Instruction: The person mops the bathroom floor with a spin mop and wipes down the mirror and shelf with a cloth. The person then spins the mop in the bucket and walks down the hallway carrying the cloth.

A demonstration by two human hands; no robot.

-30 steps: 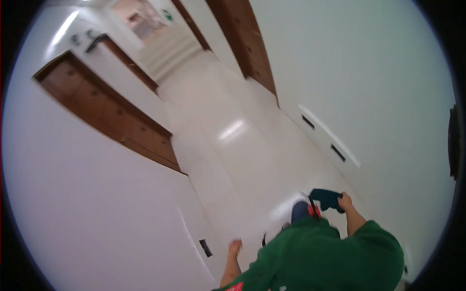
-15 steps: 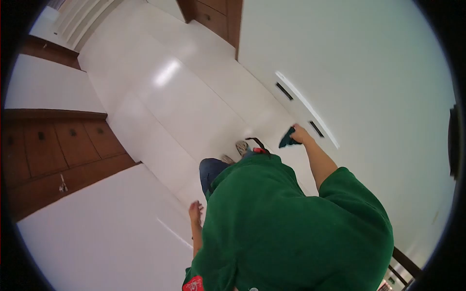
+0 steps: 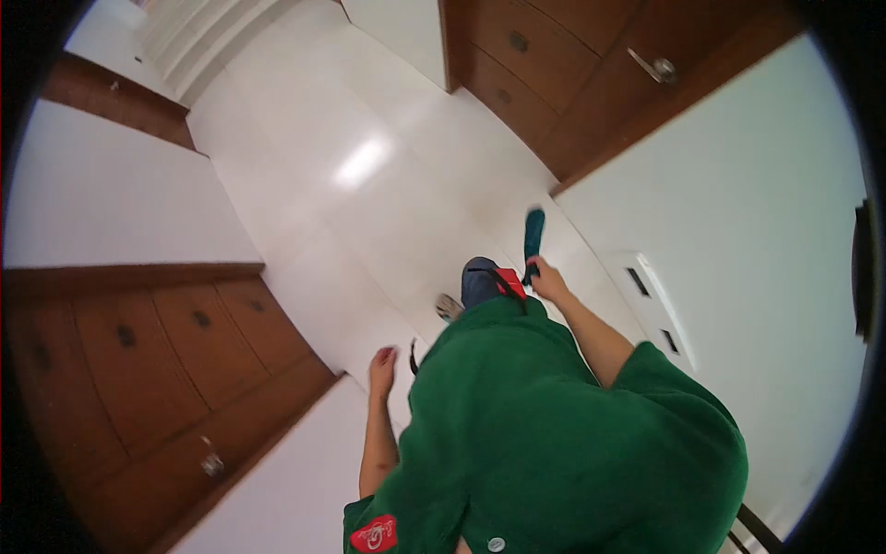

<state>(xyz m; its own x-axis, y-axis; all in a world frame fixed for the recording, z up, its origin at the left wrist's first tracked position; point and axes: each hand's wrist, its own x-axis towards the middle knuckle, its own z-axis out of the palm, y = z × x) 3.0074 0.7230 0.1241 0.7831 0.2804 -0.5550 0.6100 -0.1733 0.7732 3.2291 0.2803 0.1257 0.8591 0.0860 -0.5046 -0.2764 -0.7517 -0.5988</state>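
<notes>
My right hand [image 3: 547, 280] is closed around one end of a dark teal cloth [image 3: 534, 233]. The rest of the cloth extends past my fingers in a narrow strip over the pale floor. On the other side of my body, my left hand [image 3: 382, 369] hangs with loosely bent fingers, somewhat blurred, and nothing shows in it. A green shirt [image 3: 554, 425] covers my torso, and a red item [image 3: 510, 282] with a black strap shows at my waist. One shoe [image 3: 448, 307] is visible on the floor.
Glossy pale tiles [image 3: 305, 222] form the corridor floor. A brown panelled door [image 3: 175, 360] is on the left, another brown door [image 3: 544, 65] with a lever handle on the upper right. A white wall [image 3: 738, 203] with a slotted plate [image 3: 653, 305] runs along the right. Steps [image 3: 203, 46] rise at the far end.
I have moved forward along the corridor; the right-hand door shows more and the wall plate sits lower. The cloth has swung forward into a longer strip. My left hand has risen in view.
</notes>
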